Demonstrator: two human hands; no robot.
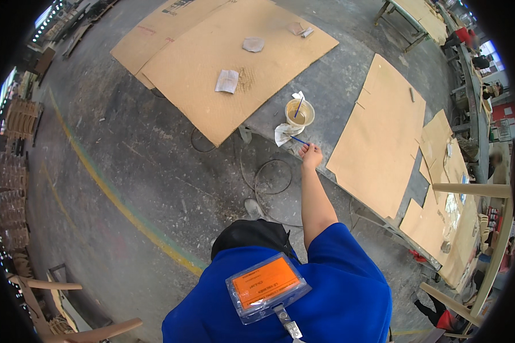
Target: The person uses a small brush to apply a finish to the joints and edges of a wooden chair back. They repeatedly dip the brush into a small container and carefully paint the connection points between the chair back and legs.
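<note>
the right hand (311, 155) pinches a blue stick (299, 140) near the edge of the grey surface (339, 97), its far end at crumpled white paper (282, 134) beside a pale tub (308, 117); the left hand's state cannot be told.

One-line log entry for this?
Right hand: holds blue stick, tip by white paper | left hand: not in view | cup: on table
</note>
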